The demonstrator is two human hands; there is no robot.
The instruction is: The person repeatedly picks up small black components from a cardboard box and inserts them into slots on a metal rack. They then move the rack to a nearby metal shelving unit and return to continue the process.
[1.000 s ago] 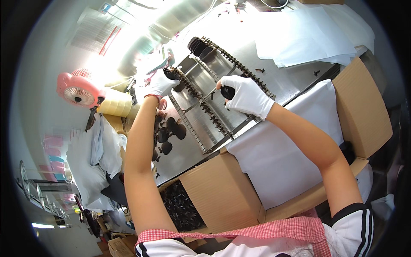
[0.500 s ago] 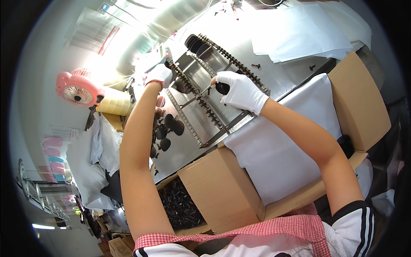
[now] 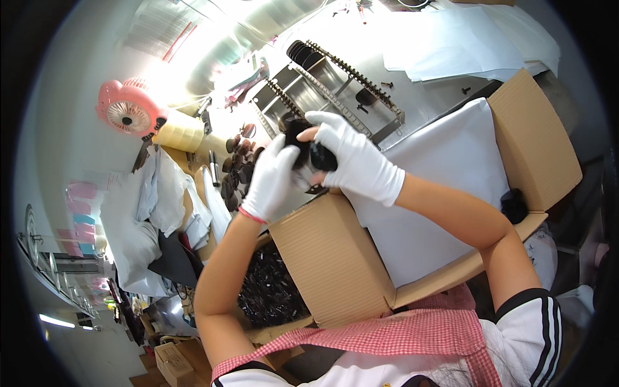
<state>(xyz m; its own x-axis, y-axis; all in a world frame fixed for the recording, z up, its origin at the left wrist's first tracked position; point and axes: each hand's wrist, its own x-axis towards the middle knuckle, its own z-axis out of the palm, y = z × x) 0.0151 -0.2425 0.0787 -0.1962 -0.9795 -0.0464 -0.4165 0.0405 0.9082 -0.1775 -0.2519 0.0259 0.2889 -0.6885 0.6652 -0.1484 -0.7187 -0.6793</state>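
Close together over the near part of a metal rack (image 3: 345, 116) are my two white-gloved hands. My left hand (image 3: 272, 174) is closed on a dark rounded lens (image 3: 293, 132) at its fingertips, with some motion blur there. My right hand (image 3: 354, 155), fingers curled, holds another glossy dark lens (image 3: 324, 157) against the palm. The fingers hide how many pieces are gripped. A row of dark lenses (image 3: 302, 55) stands at the rack's far end, and a single dark lens (image 3: 365, 97) lies within the frame. Loose dark lenses (image 3: 240, 169) lie left of the rack.
An opened cardboard box (image 3: 335, 258) lined with white paper (image 3: 435, 193) stands in front of me. To its left, a container holds many small shiny black pieces (image 3: 274, 287). White sheets (image 3: 458, 45) lie at the back right. A pink fan (image 3: 129, 109) stands by yellow tape rolls (image 3: 180, 134).
My left hand has come back from the rack's far left side toward me and met my right hand. My right hand has moved slightly left and nearer. A lens now lies inside the rack.
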